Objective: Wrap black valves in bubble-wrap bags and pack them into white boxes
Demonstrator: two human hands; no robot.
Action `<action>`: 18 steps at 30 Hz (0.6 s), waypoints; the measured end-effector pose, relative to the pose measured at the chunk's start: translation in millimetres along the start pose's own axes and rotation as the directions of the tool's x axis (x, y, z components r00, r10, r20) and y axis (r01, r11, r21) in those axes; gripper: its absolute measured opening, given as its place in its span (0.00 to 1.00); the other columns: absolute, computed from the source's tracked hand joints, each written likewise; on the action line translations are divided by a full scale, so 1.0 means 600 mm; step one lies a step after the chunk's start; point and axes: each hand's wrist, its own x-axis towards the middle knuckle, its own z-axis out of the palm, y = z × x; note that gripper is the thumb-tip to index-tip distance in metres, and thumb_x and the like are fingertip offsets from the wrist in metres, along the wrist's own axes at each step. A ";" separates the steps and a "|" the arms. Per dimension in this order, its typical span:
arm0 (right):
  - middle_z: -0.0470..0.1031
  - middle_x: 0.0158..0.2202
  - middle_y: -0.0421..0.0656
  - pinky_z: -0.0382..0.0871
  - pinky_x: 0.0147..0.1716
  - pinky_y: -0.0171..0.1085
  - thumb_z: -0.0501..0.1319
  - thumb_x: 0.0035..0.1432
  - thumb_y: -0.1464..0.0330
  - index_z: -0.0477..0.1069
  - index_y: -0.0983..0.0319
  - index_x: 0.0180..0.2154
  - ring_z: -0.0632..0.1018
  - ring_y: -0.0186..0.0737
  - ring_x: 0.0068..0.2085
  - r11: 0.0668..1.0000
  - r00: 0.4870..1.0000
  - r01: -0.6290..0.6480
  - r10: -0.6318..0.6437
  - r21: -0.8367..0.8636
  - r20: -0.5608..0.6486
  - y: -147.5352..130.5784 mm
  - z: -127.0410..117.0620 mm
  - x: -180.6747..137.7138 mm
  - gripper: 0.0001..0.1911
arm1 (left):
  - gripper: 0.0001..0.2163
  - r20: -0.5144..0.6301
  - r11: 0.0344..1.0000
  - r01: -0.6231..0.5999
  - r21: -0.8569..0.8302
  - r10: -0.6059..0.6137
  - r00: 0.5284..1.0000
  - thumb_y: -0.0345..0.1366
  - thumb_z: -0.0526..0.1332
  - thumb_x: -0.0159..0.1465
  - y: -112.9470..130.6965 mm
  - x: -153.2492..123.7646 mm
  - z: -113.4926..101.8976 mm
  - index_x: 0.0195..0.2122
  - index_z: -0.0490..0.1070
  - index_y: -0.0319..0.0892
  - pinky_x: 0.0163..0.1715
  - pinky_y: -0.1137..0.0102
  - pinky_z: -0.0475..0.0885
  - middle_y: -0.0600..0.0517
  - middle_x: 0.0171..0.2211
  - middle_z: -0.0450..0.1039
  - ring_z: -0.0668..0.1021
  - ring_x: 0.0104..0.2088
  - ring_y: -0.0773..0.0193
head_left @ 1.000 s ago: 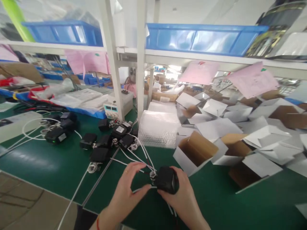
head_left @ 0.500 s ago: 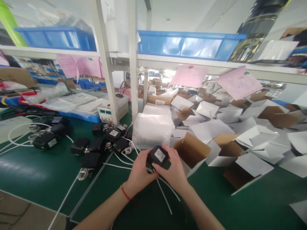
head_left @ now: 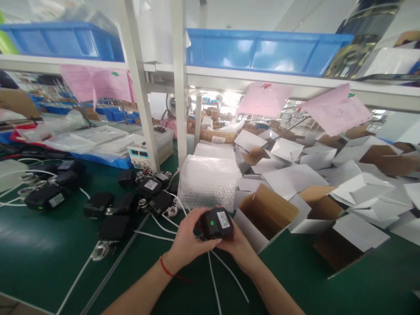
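Observation:
Above the green bench I hold a motorized valve (head_left: pixel 210 229), a black box-shaped housing with a white label and a green dot facing up. My left hand (head_left: pixel 187 241) is closed around its left side, with the thumb along the near edge. My right hand (head_left: pixel 241 250) grips the right side and underside; most of its fingers are hidden behind the housing. White cables (head_left: pixel 213 280) run down below my hands. Just beyond lies a stack of bubble-wrap bags (head_left: pixel 208 181). Several similar black valves (head_left: pixel 114 227) with metal fittings sit to the left.
An open white carton (head_left: pixel 262 216) with brown inside stands right of my hands, with several more cartons (head_left: pixel 354 232) behind and beside it. A small power supply (head_left: pixel 141 157) sits by the shelf posts (head_left: pixel 180 109). Blue bins (head_left: pixel 262 52) rest on the shelf above.
The motorized valve has been turned in my hands, so its green dot now shows beside the label. My right thumb has left the top. The view has shifted slightly.

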 end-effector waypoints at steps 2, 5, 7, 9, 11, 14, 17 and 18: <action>0.70 0.60 0.47 0.58 0.66 0.55 0.83 0.44 0.65 0.67 0.57 0.59 0.70 0.57 0.61 0.993 0.996 -0.092 0.092 0.072 -0.002 0.006 0.006 0.000 0.43 | 0.28 -0.001 0.986 -0.059 0.155 0.060 0.998 0.36 0.75 0.49 0.009 0.000 0.002 0.52 0.71 0.46 0.51 0.53 0.75 0.47 0.46 0.74 0.76 0.48 0.48; 0.76 0.53 0.48 0.65 0.61 0.53 0.84 0.37 0.65 0.72 0.59 0.53 0.75 0.59 0.56 0.972 0.985 -0.174 0.175 0.157 0.004 0.018 0.014 0.002 0.41 | 0.29 -0.025 0.962 -0.073 0.262 0.082 0.996 0.39 0.78 0.47 0.018 0.000 0.003 0.50 0.71 0.46 0.46 0.54 0.77 0.46 0.44 0.72 0.77 0.45 0.47; 0.78 0.48 0.47 0.68 0.58 0.53 0.85 0.35 0.64 0.73 0.59 0.50 0.77 0.58 0.52 0.962 0.981 -0.193 0.195 0.192 0.009 0.022 0.018 0.003 0.40 | 0.30 -0.035 0.951 -0.091 0.294 0.106 0.994 0.41 0.78 0.47 0.021 -0.002 0.003 0.50 0.71 0.45 0.43 0.55 0.78 0.46 0.42 0.71 0.77 0.43 0.48; 0.79 0.46 0.46 0.68 0.58 0.53 0.85 0.35 0.64 0.73 0.58 0.49 0.77 0.57 0.51 0.956 0.979 -0.201 0.202 0.212 0.022 0.020 0.023 0.004 0.39 | 0.30 -0.033 0.943 -0.109 0.314 0.125 0.992 0.42 0.78 0.47 0.022 -0.003 0.002 0.50 0.70 0.45 0.41 0.56 0.78 0.46 0.42 0.71 0.77 0.42 0.49; 0.78 0.46 0.45 0.67 0.59 0.54 0.84 0.37 0.65 0.73 0.57 0.49 0.76 0.57 0.52 0.953 0.978 -0.207 0.206 0.220 0.029 0.017 0.025 0.004 0.37 | 0.31 -0.028 0.941 -0.110 0.321 0.125 0.992 0.42 0.78 0.47 0.022 -0.005 0.003 0.51 0.70 0.46 0.41 0.57 0.78 0.47 0.41 0.70 0.77 0.41 0.50; 0.78 0.46 0.44 0.67 0.59 0.53 0.84 0.35 0.67 0.73 0.57 0.48 0.76 0.58 0.53 0.946 0.977 -0.213 0.214 0.245 0.022 0.013 0.025 0.004 0.37 | 0.32 -0.029 0.942 -0.102 0.319 0.117 0.993 0.42 0.79 0.46 0.020 -0.007 0.006 0.51 0.70 0.46 0.41 0.57 0.78 0.47 0.41 0.70 0.77 0.40 0.50; 0.77 0.48 0.45 0.67 0.58 0.52 0.84 0.34 0.68 0.72 0.57 0.52 0.75 0.57 0.53 0.950 0.980 -0.195 0.200 0.242 0.005 0.009 0.019 0.003 0.41 | 0.34 -0.033 0.949 -0.108 0.296 0.124 0.992 0.41 0.79 0.45 0.016 -0.008 0.006 0.53 0.69 0.47 0.42 0.57 0.77 0.47 0.42 0.71 0.77 0.41 0.50; 0.77 0.51 0.45 0.66 0.59 0.52 0.84 0.35 0.68 0.72 0.56 0.54 0.75 0.57 0.54 0.959 0.983 -0.175 0.182 0.224 -0.010 0.006 0.017 0.003 0.43 | 0.34 -0.036 0.955 -0.111 0.275 0.125 0.991 0.40 0.79 0.46 0.014 -0.007 0.005 0.53 0.68 0.47 0.43 0.57 0.77 0.48 0.43 0.71 0.77 0.42 0.50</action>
